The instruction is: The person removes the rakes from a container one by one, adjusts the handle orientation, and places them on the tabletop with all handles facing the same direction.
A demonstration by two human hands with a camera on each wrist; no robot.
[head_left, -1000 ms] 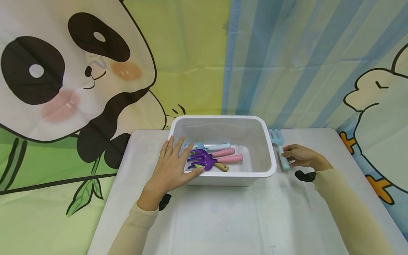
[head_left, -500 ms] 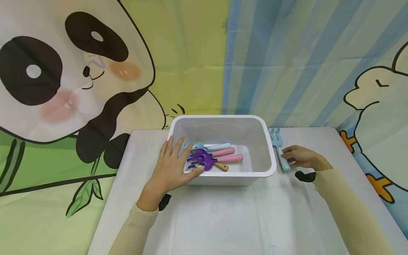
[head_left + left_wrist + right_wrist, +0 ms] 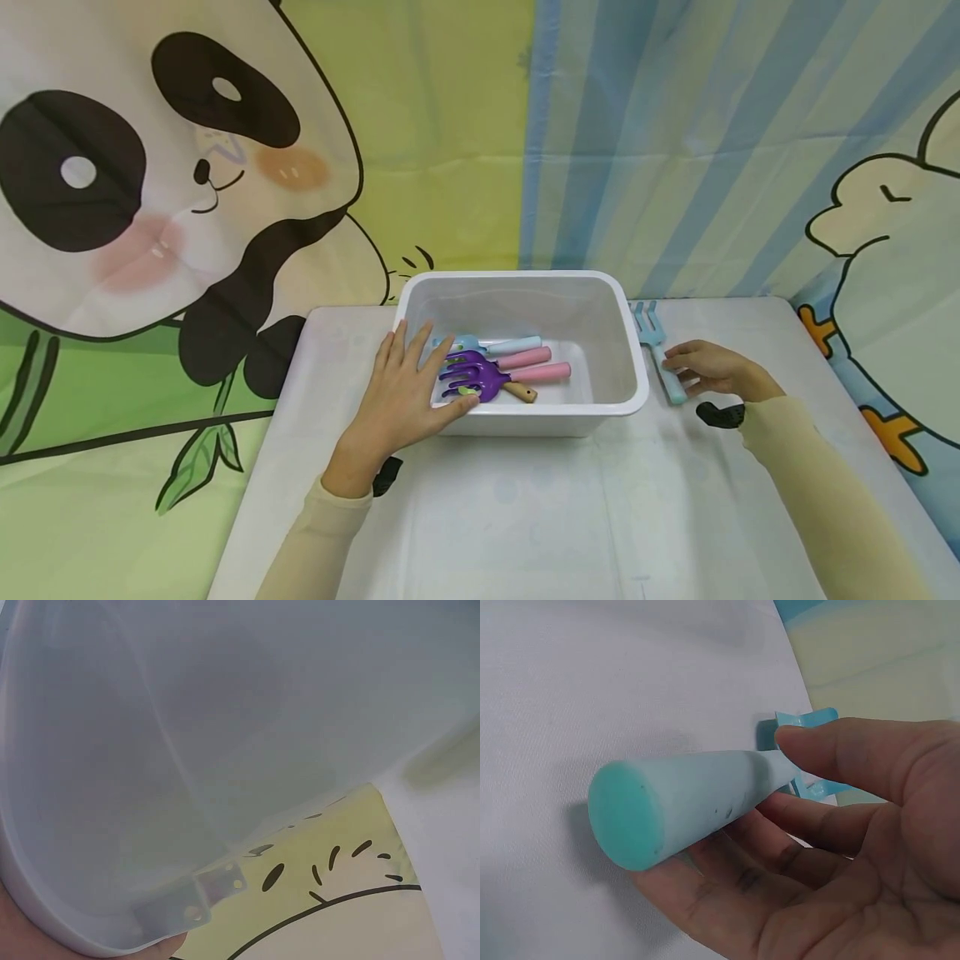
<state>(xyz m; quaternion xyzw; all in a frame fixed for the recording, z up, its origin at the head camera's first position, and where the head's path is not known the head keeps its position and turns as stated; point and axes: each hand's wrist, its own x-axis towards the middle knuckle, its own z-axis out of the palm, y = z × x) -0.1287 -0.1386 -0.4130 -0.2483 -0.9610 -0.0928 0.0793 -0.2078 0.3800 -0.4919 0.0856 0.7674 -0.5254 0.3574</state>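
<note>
In the head view my right hand (image 3: 708, 367) is at a light blue garden hand fork (image 3: 660, 358), right of the white bin. Its tines point away from me. The right wrist view shows the pale handle (image 3: 705, 795) close up, my thumb (image 3: 817, 750) over its neck and curled fingers along the other side. My left hand (image 3: 401, 396) rests with spread, straight fingers over the front left corner of the white plastic bin (image 3: 517, 411). Inside lie purple hand rakes (image 3: 483, 377) with pink handles, a light blue tool (image 3: 513, 344) and a wooden handle (image 3: 521, 392).
All of this stands on a white-covered table (image 3: 510, 517). A printed cloth with a panda (image 3: 247, 167) hangs close behind the table's back edge. In the left wrist view the bin wall (image 3: 225, 712) fills most of the picture.
The hand fork has swivelled slightly, its handle end shifting a little toward me and right, with my right hand staying beside it. My left hand has stayed at the bin.
</note>
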